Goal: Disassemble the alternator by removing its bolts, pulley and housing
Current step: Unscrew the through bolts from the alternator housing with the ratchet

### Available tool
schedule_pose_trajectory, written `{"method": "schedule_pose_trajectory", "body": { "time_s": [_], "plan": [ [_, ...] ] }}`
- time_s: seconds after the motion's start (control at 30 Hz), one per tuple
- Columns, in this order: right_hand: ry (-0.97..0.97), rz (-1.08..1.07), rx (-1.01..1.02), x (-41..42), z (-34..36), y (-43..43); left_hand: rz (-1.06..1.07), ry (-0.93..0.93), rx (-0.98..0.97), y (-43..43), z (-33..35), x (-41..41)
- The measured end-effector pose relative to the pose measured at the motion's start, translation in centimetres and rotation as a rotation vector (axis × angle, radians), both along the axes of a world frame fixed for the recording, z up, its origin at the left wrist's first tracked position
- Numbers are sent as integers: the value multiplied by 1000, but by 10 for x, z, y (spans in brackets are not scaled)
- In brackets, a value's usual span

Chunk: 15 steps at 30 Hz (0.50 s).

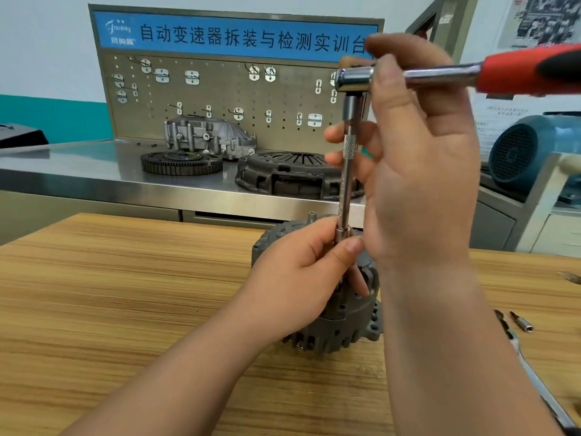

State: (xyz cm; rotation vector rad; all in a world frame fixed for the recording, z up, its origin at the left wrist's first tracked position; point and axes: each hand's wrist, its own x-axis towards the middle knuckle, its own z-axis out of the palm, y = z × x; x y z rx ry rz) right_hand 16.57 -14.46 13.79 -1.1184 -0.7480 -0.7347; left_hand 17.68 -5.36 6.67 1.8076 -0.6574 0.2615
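Two hands: the left hand (301, 272) and the right hand (421, 171) are both closed on one upright tool.
Table (125, 294): a wood-grain top is seen nearest, and the alternator is carried on it at centre right.
Loose tools: a small bit holder (523, 322) and a long steel tool (537, 379) are laid at the table's right edge, apart from the alternator.
Alternator (345, 322): the grey housing is stood on end and partly hidden behind the left hand.
Left hand: the socket (341, 237) at the tool's foot is pinched between curled fingers and thumb, at the alternator's top.
Extension bar (347, 184): it is held upright, from the socket up to the ratchet head.
Right hand: its fingers (334, 133) are wrapped round the bar's knurled upper part.
Ratchet (509, 73): the red-and-black handle is pointed out to the right and is blurred.
Steel table (78, 171): a toothed flywheel (180, 162), a clutch cover (295, 174) and a cast gearbox housing (207, 136) are set on it.
Pegboard (220, 99): metal hooks are carried under a blue sign (235, 36) with white characters.
Motor (528, 152): a blue cowled unit is seen at far right.
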Motion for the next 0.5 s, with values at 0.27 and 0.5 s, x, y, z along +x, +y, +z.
{"method": "schedule_pose_trajectory", "body": {
  "time_s": [0.27, 0.5],
  "plan": [
    [70, 49, 59, -2, -2, 7, -4, -18, 7, 1, -1, 1],
    [237, 339, 186, 1, 2, 0, -14, -73, 33, 3, -1, 0]
  ]
}}
